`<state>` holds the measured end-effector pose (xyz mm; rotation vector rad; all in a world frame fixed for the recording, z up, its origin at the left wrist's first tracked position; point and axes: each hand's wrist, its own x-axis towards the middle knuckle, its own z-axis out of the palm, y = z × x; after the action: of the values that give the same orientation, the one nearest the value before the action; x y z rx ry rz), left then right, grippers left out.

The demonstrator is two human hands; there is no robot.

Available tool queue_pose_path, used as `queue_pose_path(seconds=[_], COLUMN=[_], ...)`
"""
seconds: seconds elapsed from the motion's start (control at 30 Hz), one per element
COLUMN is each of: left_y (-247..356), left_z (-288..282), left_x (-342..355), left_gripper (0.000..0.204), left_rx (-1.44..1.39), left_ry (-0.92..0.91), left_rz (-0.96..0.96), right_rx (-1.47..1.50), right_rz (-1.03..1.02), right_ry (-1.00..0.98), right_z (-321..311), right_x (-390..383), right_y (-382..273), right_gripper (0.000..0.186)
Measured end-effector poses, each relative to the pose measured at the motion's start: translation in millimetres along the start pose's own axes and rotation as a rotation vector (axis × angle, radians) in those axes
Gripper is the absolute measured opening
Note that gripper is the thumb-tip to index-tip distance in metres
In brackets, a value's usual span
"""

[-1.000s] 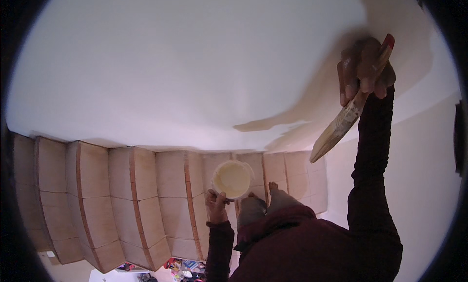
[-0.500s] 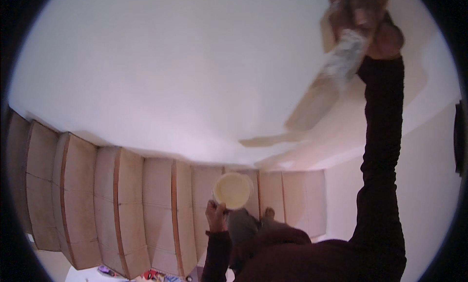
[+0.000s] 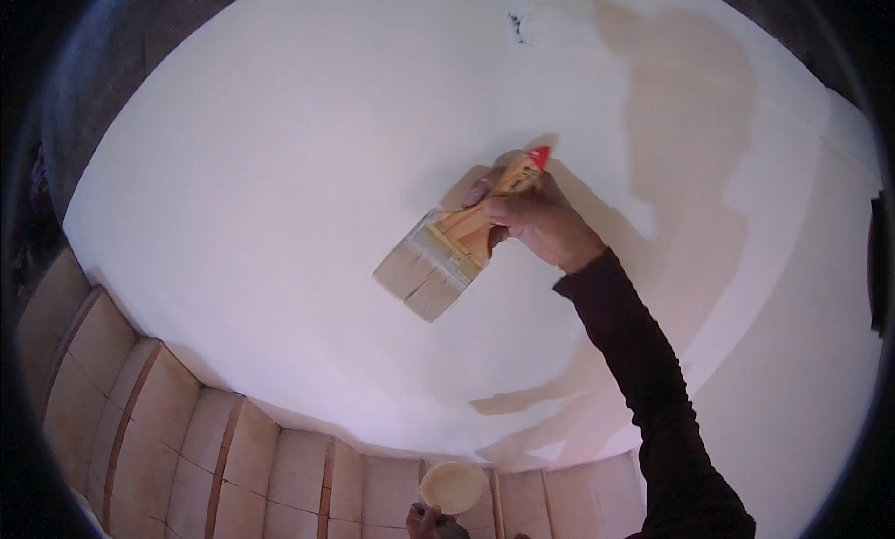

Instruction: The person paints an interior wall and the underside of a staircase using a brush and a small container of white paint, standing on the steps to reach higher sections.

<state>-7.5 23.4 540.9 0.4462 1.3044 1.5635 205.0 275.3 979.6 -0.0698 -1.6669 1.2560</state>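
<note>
A wide flat paintbrush (image 3: 431, 270) with a wooden handle and red tip is in my right hand (image 3: 533, 217). The fingers close round its handle near the metal band. Its bristles are pale and coated, and they point down and left in front of the white wall (image 3: 242, 222); whether they touch it I cannot tell. At the lower edge, my left hand (image 3: 429, 521) grips the side of a round pale tub (image 3: 482, 490). Cream-coloured liquid lies inside the tub. Most of my left arm is out of view.
Tiled stairs (image 3: 233, 446) with brown edges run along the foot of the wall, from lower left to the lower right. A small dark damaged spot (image 3: 518, 28) marks the wall high up. A dark object (image 3: 877, 264) sits at the right rim. My shadow falls on the wall at right.
The view has tilted up, showing more wall and fewer stairs. My right hand with the paintbrush has come from the upper right toward the middle. The tub now appears lower.
</note>
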Motion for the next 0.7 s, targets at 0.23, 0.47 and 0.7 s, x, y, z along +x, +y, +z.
queue_pose_path(seconds=[0.23, 0.47, 0.7], left_y=[5, -20, -31], left_z=[9, 5, 12], left_x=[20, 20, 19], left_gripper=[0.021, 0.02, 0.028], left_rx=[-0.005, 0.006, 0.0], left_ry=[-0.024, -0.108, -0.165], left_rz=[-0.002, 0.018, 0.033], right_rx=[-0.112, -0.458, -0.698], right_rz=[-0.436, -0.918, -0.947], right_ry=[0.544, 0.655, 0.745], right_z=[-32, -62, -96], right_x=[1, 3, 8], right_y=[-12, -87, -106], right_gripper=[0.026, 0.028, 0.025])
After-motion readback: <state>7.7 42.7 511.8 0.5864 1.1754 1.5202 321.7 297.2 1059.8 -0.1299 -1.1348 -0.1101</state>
